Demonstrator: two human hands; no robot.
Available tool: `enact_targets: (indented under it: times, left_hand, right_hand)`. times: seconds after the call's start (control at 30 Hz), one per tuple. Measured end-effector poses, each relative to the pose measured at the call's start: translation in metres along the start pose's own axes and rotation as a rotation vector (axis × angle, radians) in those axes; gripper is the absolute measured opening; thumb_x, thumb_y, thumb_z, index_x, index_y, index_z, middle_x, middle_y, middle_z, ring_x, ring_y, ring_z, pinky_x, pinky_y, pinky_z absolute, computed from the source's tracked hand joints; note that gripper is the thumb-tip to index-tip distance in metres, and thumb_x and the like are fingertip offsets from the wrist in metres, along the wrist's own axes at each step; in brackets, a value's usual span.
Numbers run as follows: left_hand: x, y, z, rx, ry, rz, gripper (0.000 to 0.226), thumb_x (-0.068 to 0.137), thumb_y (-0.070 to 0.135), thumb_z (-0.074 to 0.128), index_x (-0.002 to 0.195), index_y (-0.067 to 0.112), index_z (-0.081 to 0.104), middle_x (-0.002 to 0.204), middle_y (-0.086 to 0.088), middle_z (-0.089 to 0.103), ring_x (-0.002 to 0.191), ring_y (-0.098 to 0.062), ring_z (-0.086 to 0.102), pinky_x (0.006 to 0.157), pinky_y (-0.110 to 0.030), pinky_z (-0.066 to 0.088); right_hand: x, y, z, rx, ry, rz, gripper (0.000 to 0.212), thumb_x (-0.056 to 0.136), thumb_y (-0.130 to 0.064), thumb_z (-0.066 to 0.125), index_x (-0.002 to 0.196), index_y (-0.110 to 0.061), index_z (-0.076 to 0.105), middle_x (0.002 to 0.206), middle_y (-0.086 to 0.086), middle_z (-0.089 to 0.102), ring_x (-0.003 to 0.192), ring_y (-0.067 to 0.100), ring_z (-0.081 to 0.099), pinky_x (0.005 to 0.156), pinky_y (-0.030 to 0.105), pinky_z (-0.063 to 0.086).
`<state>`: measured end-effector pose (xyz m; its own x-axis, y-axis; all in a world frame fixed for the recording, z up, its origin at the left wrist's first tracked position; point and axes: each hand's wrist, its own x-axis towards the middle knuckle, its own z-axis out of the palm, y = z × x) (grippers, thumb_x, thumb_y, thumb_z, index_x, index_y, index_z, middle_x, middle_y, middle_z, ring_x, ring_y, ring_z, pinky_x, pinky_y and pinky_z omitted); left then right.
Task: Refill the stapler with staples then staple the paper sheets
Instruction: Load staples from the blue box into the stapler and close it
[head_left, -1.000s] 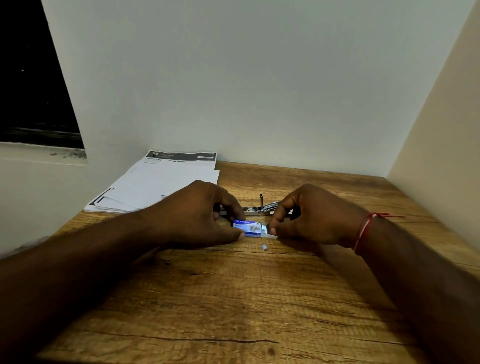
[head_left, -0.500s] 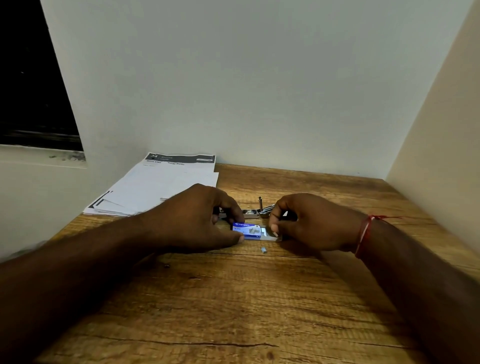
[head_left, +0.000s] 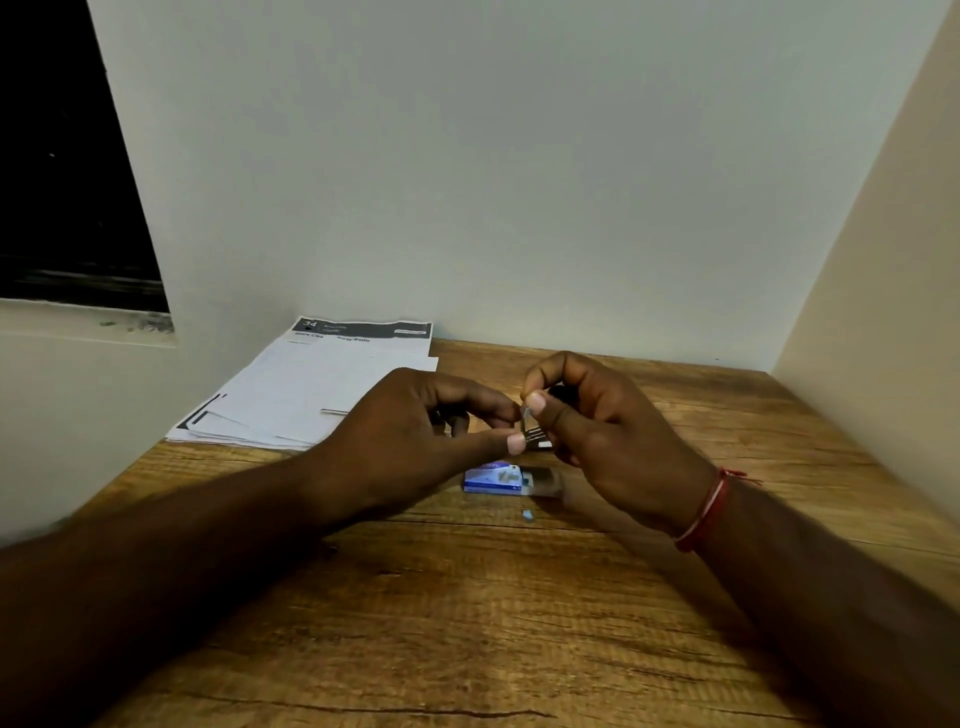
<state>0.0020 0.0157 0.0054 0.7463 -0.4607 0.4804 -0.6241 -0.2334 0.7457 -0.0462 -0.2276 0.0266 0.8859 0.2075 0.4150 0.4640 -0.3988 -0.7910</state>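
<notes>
A small grey staple strip (head_left: 525, 412) is pinched between the thumb and forefinger of my right hand (head_left: 602, 431), raised above the table. My left hand (head_left: 415, 431) meets it from the left, its forefinger and thumb tips closed at the strip's end. Below the hands lies the blue staple box (head_left: 492, 480) with its inner tray slid out to the right. Only a bit of the metal stapler (head_left: 536, 435) shows between my hands; the rest is hidden behind them. The stack of paper sheets (head_left: 311, 389) lies at the back left.
A tiny pale scrap (head_left: 528, 515) lies just in front of the box. The wooden table (head_left: 467, 623) is hemmed in by a white wall behind, a beige wall on the right and a window ledge (head_left: 83, 317) on the left.
Both hands have lifted off the staple box. My right hand has come up with a staple strip, and my left hand has let go of the box and closed on the strip.
</notes>
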Motion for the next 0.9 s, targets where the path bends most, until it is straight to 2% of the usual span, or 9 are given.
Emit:
enact_targets:
  times: [0.1,0.17,0.23,0.3,0.37,0.47,0.57,0.67,0.9]
  left_hand:
    - [-0.001,0.002,0.002,-0.027,0.038,0.014,0.013,0.092,0.046,0.094,0.103,0.040,0.091,0.063,0.017,0.072,0.054,-0.002,0.057,0.059,-0.012,0.041]
    - [-0.002,0.004,0.001,-0.050,0.051,0.009,0.012,0.093,0.047,0.093,0.103,0.039,0.092,0.079,0.006,0.084,0.064,-0.024,0.067,0.063,-0.029,0.048]
    - [-0.002,0.005,0.001,-0.046,0.061,0.009,0.012,0.094,0.046,0.092,0.102,0.038,0.092,0.089,-0.004,0.087,0.078,-0.040,0.071,0.065,-0.043,0.051]
    - [-0.001,0.004,0.001,-0.023,0.061,0.021,0.009,0.095,0.045,0.092,0.099,0.038,0.092,0.089,-0.002,0.087,0.077,-0.038,0.070,0.067,-0.048,0.053]
    - [-0.001,0.001,-0.001,0.029,0.059,0.037,0.006,0.095,0.045,0.092,0.096,0.038,0.091,0.083,0.010,0.084,0.066,-0.021,0.065,0.062,-0.041,0.051]
    - [-0.001,-0.001,-0.002,0.148,0.046,0.069,0.009,0.094,0.046,0.092,0.090,0.038,0.090,0.077,0.026,0.074,0.063,-0.003,0.059,0.058,-0.014,0.042]
    - [-0.002,-0.001,0.000,0.212,0.025,0.065,0.011,0.093,0.051,0.090,0.088,0.041,0.089,0.083,0.026,0.076,0.067,-0.009,0.064,0.058,-0.015,0.044]
    - [-0.002,-0.003,0.001,0.229,0.005,0.064,0.005,0.092,0.045,0.091,0.090,0.042,0.088,0.087,0.030,0.077,0.072,-0.011,0.067,0.061,-0.014,0.047]
    - [0.000,-0.009,0.004,0.253,0.023,0.081,0.009,0.096,0.050,0.089,0.092,0.043,0.086,0.091,0.031,0.076,0.072,-0.006,0.065,0.063,-0.012,0.045]
  right_hand:
    - [-0.001,0.001,0.004,0.030,0.015,0.008,0.006,0.112,-0.015,0.062,0.110,-0.013,0.068,0.081,0.000,0.060,0.067,0.005,0.052,0.065,0.026,0.045]
    - [-0.001,0.001,0.007,0.054,0.011,0.006,0.007,0.113,-0.013,0.061,0.109,-0.013,0.067,0.080,-0.002,0.061,0.065,0.004,0.053,0.065,0.025,0.045]
    - [-0.001,0.000,0.008,0.070,0.001,0.015,0.007,0.112,-0.012,0.061,0.109,-0.011,0.067,0.080,0.003,0.061,0.065,0.010,0.052,0.064,0.034,0.046]
    - [-0.002,-0.001,0.007,0.087,-0.004,0.031,0.007,0.112,-0.011,0.062,0.113,-0.007,0.068,0.083,0.013,0.062,0.067,0.019,0.054,0.063,0.041,0.048]
    - [-0.002,-0.002,0.003,0.112,0.007,0.025,0.012,0.111,-0.009,0.062,0.118,-0.004,0.071,0.088,0.017,0.067,0.070,0.021,0.060,0.061,0.039,0.054]
    - [-0.002,-0.004,-0.008,-0.026,-0.028,-0.042,0.018,0.107,-0.014,0.070,0.122,-0.011,0.080,0.102,0.008,0.082,0.085,0.025,0.077,0.071,0.040,0.066]
    - [0.000,-0.003,-0.013,-0.298,-0.055,-0.132,0.013,0.098,-0.021,0.083,0.111,-0.023,0.088,0.099,-0.011,0.085,0.093,0.011,0.079,0.077,0.025,0.061]
    - [0.000,-0.003,-0.014,-0.350,-0.043,-0.133,0.012,0.095,-0.025,0.086,0.106,-0.028,0.090,0.094,-0.017,0.084,0.091,0.004,0.077,0.074,0.012,0.055]
    - [0.002,-0.003,-0.017,-0.361,-0.036,-0.113,0.012,0.095,-0.026,0.087,0.106,-0.027,0.090,0.095,-0.016,0.085,0.091,0.002,0.079,0.077,0.015,0.059]
